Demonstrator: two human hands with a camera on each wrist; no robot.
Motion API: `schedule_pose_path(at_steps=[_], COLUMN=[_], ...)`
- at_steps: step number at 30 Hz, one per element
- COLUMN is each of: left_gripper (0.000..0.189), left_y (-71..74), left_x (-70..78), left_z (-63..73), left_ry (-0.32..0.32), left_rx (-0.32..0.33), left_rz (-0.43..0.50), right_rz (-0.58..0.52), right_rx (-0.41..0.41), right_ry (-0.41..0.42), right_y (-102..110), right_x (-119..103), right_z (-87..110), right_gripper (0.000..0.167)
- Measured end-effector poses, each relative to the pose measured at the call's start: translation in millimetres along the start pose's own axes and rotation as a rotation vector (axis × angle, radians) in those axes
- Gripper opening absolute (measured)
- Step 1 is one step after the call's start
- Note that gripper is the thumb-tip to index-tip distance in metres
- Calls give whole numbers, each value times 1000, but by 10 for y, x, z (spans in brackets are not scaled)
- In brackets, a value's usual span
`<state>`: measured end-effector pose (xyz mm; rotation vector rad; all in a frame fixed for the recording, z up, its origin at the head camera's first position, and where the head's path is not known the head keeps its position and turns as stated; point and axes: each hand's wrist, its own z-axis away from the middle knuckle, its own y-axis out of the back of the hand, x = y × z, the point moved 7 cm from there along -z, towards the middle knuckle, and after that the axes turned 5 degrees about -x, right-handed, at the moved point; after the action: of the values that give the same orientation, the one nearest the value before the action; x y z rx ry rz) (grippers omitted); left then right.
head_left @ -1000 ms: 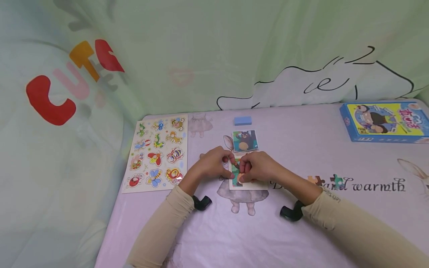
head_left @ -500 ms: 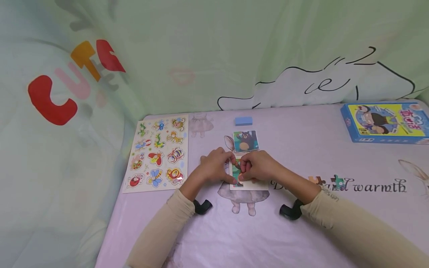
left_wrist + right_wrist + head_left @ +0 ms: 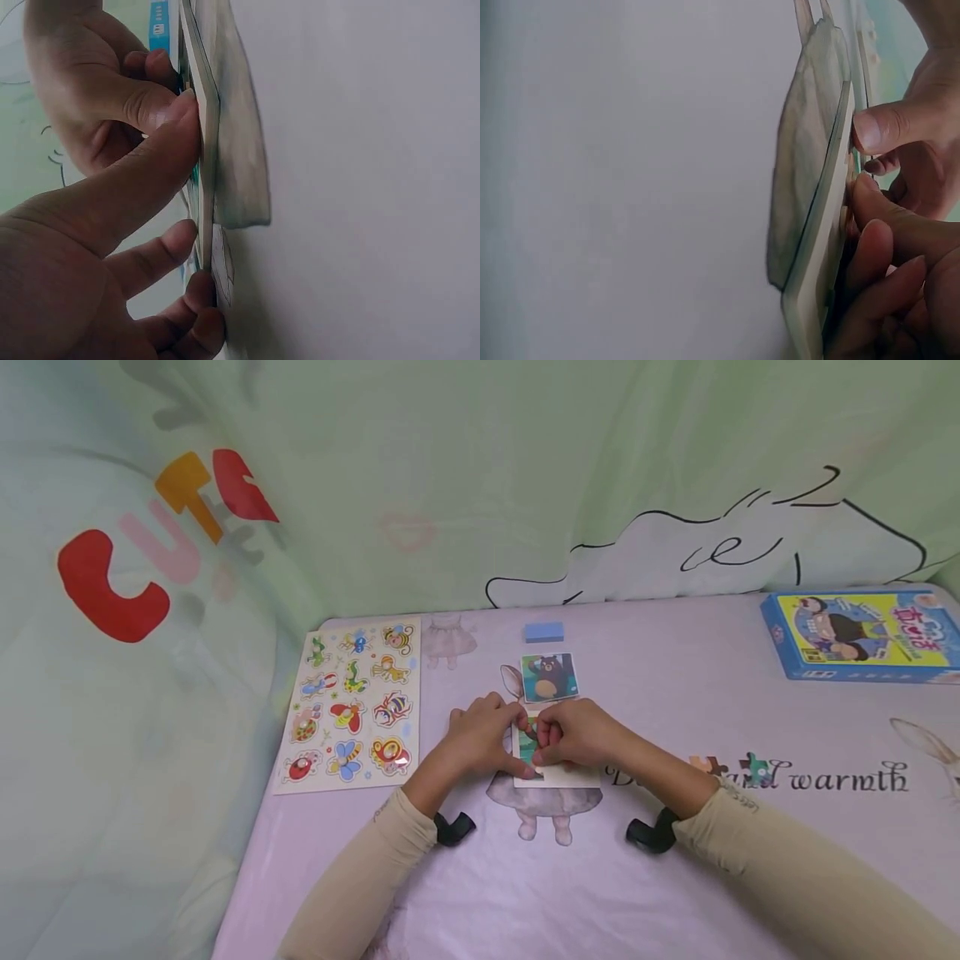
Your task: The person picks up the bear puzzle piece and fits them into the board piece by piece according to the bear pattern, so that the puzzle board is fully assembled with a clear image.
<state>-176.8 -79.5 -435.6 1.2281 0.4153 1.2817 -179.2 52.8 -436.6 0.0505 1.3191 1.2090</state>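
A small cream puzzle board (image 3: 576, 777) lies mid-table, with green puzzle pieces (image 3: 527, 745) filling its left side. My left hand (image 3: 480, 735) spans that side: its thumb presses on the pieces near the lower edge, and its fingers curl at the board's edge (image 3: 207, 180). My right hand (image 3: 583, 732) pinches a puzzle piece low over the board, thumb and forefinger close beside the left thumb. That piece is mostly hidden by the fingers. Seen from the right wrist, both thumbs touch the face of the board (image 3: 817, 251). Just behind it lies a bear picture card (image 3: 551, 678).
Two loose puzzle pieces, one orange-brown (image 3: 707, 765) and one green (image 3: 757, 768), lie to the right. A bug peg board (image 3: 378, 727) is at the left, a blue block (image 3: 543, 632) at the back, a blue-yellow box (image 3: 862, 635) at the back right.
My left thumb has slid slightly right and down across the board. The right hand's fingertips have shifted a little; the board and other things stay in place.
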Motion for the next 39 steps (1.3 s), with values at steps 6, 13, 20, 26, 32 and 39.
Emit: schedule_pose_path(at_steps=[6,13,20,26,32,39], left_gripper=[44,42,41,42,41,41], left_y=[2,18,35,39,37,53], left_x=[-19,-9,27,40,50,50], left_z=[-14,-31,-40,-35,-41,-29], left_ry=[-16,15,41,43,36,40], left_rx=[-15,-19,-23,-20,-18,-24], left_rz=[39,36,-1,13,15,7], right_rz=[2,1,-43,-32,31,96], right_rx=[-7,-28,-59,36,95,117], right_ry=[12,26,93,66,-1,-29], right_y=[6,2,98,333,544,691], right_x=[-7,-7,47,175,354,597], right_z=[-3,3,151,409,701,967], right_gripper=[26,22,18,13,8,11])
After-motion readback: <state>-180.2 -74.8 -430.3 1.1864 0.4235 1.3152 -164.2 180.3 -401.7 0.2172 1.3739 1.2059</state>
